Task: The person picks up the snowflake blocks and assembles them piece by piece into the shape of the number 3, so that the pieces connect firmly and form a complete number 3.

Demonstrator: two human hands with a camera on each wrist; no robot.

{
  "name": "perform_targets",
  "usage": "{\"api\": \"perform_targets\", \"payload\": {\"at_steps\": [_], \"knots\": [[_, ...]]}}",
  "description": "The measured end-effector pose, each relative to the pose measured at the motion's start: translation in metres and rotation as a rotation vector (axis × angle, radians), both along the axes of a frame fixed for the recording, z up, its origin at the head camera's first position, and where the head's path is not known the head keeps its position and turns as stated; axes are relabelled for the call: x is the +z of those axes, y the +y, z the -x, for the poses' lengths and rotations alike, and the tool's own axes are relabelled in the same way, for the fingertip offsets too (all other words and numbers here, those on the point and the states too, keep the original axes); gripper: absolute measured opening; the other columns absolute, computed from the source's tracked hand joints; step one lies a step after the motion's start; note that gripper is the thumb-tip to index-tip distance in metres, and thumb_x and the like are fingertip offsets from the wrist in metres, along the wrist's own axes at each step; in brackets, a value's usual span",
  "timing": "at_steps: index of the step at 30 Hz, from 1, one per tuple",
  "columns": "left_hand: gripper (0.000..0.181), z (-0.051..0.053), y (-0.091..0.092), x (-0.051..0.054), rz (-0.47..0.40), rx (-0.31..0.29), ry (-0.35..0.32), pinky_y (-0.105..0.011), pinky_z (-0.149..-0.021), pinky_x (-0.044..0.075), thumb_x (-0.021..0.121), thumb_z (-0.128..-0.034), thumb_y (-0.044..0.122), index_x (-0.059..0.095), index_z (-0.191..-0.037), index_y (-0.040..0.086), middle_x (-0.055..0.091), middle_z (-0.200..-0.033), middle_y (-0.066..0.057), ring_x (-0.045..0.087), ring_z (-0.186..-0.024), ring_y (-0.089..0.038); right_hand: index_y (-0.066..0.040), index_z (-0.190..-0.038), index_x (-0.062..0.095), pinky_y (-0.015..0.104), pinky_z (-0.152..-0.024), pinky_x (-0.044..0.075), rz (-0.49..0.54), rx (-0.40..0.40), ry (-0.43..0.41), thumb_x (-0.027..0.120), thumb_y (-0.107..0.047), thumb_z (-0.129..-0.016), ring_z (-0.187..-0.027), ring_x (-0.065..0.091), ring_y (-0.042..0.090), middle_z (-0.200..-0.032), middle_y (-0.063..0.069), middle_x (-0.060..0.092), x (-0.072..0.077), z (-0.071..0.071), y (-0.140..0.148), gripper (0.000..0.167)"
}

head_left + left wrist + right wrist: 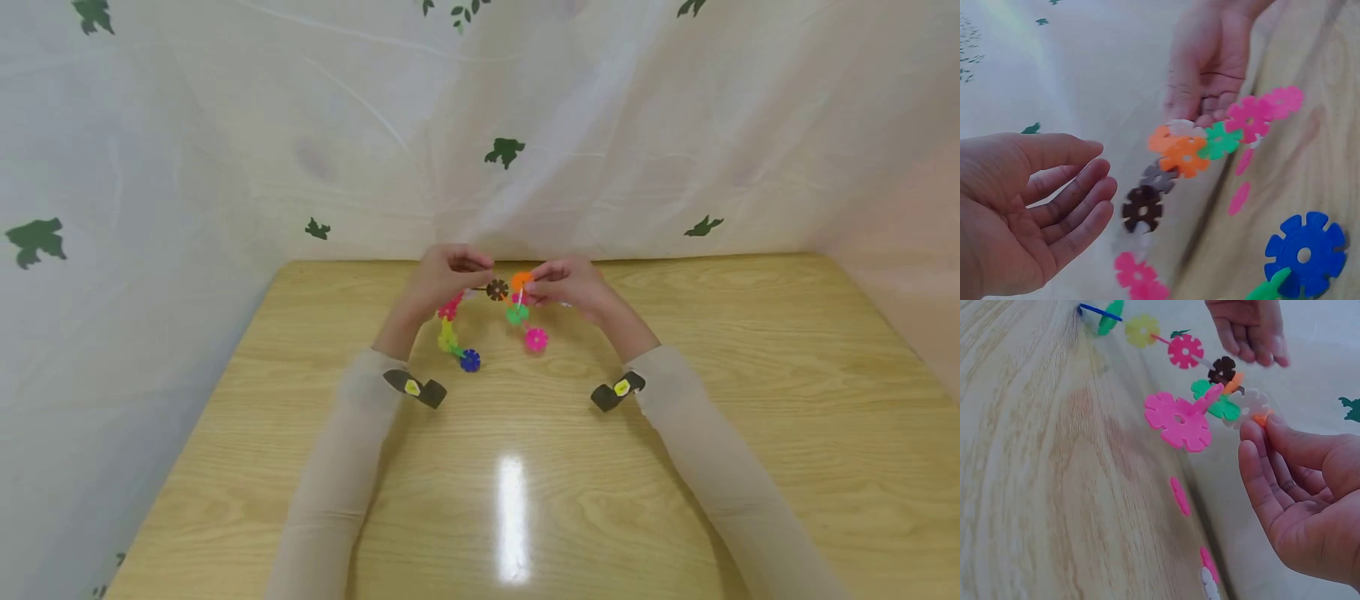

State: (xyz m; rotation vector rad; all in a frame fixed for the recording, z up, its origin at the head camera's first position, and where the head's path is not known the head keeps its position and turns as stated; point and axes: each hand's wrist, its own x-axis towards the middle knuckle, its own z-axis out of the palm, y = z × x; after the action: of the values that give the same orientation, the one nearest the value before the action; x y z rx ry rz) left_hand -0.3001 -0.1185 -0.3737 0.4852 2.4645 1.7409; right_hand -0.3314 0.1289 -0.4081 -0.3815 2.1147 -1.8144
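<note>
A chain of colourful notched plastic discs is lifted above the table's far part. It runs from a blue disc (pixel 1307 253) through green, yellow, pink and white to a dark brown disc (pixel 1142 210). Beyond that come orange discs (pixel 1186 156), a white disc (pixel 1248 407), a green disc (pixel 1220 140) and a pink disc (pixel 1179 421) at its other end. My right hand (pixel 1310 497) pinches an orange disc of the chain between thumb and fingertips. My left hand (pixel 1041 209) is beside the brown disc, its fingers loosely bent and apart from the chain.
Loose pink discs (pixel 1180 496) and a white disc (pixel 1210 584) lie near the far edge of the wooden table (pixel 465 467). Behind that edge hangs a pale curtain (pixel 390 150) with green leaf and bird shapes.
</note>
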Motion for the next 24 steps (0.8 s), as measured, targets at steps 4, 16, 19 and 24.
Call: {"api": "perform_targets", "payload": {"at_steps": [4, 16, 19, 24], "knots": [[0.023, 0.001, 0.009, -0.009, 0.016, -0.007, 0.030, -0.025, -0.081, 0.060, 0.076, -0.0912, 0.009, 0.073, -0.111, -0.003, 0.076, -0.105, -0.015, 0.072, -0.091, -0.018, 0.007, -0.106, 0.066, 0.046, -0.086, 0.063, -0.007, 0.055, 0.000, 0.070, -0.001, -0.094, -0.076, 0.075, 0.013, -0.081, -0.001, 0.077, 0.001, -0.003, -0.003, 0.015], [0.024, 0.001, 0.014, -0.017, -0.027, -0.054, -0.053, -0.024, -0.075, 0.060, 0.078, -0.0868, 0.003, 0.073, -0.108, -0.008, 0.077, -0.096, -0.017, 0.071, -0.080, -0.012, 0.009, -0.107, 0.067, 0.058, -0.094, 0.057, -0.045, 0.096, 0.001, 0.073, -0.003, -0.092, -0.077, 0.074, 0.021, -0.080, 0.000, 0.076, 0.008, -0.011, -0.008, 0.020], [0.024, 0.002, 0.014, -0.019, -0.033, -0.033, -0.074, -0.023, -0.073, 0.060, 0.079, -0.0857, 0.003, 0.074, -0.107, -0.007, 0.077, -0.095, -0.016, 0.071, -0.079, -0.011, 0.009, -0.109, 0.067, 0.056, -0.092, 0.059, -0.053, 0.090, 0.011, 0.073, -0.004, -0.092, -0.079, 0.074, 0.022, -0.081, 0.000, 0.076, 0.009, -0.010, -0.006, 0.023], [0.021, 0.003, 0.014, -0.021, -0.032, -0.006, -0.115, -0.024, -0.072, 0.061, 0.080, -0.0852, 0.004, 0.076, -0.104, -0.003, 0.077, -0.093, -0.012, 0.071, -0.079, -0.011, 0.008, -0.110, 0.068, 0.051, -0.089, 0.061, -0.064, 0.026, 0.037, 0.074, -0.007, -0.092, -0.080, 0.074, 0.020, -0.084, 0.003, 0.076, 0.018, -0.007, 0.003, 0.025]]}}
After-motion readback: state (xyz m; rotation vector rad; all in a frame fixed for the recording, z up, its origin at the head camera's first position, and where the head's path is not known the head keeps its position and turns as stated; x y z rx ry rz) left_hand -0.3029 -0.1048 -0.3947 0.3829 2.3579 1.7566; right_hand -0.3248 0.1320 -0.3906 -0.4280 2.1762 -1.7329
